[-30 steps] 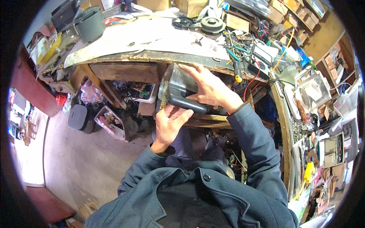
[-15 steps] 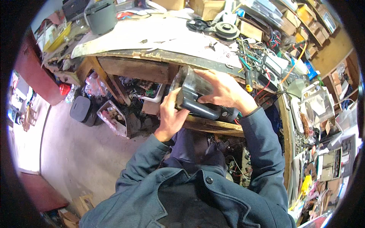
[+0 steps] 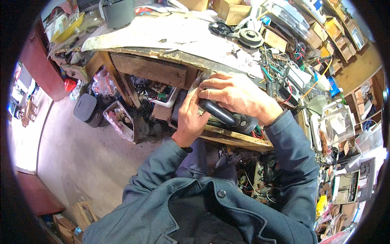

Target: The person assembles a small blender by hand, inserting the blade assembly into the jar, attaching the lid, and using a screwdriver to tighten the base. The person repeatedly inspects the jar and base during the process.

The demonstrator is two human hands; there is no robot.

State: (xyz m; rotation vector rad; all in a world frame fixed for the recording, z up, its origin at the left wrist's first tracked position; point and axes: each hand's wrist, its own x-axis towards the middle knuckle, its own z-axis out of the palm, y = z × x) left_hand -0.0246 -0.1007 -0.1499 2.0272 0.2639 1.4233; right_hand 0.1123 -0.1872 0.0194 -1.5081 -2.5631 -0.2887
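Note:
Between my hands, in front of the workbench edge, is a clear-walled jug with a thick glossy black handle (image 3: 221, 113). My left hand (image 3: 191, 116) presses its fingers along the near-left side of the jug. Over the top lies my right hand (image 3: 237, 95), its fingers bent across the jug and reaching toward the left fingertips. Both hands are closed on it and hide most of its body. The black handle slants down to the right, below my right palm, toward a dark base part.
The workbench (image 3: 142, 38) has a pale sheet on top. A grey bin (image 3: 118, 14), a round black part (image 3: 250, 37) and tangled wires (image 3: 272, 67) sit on it. Under the bench stand a white open box (image 3: 120, 122) and a dark lidded bin (image 3: 87, 110). Cluttered shelves line the right.
My right hand has shifted left over the top of the jug, covering more of it. The jug has turned, so less of its clear wall shows. My view has also moved slightly.

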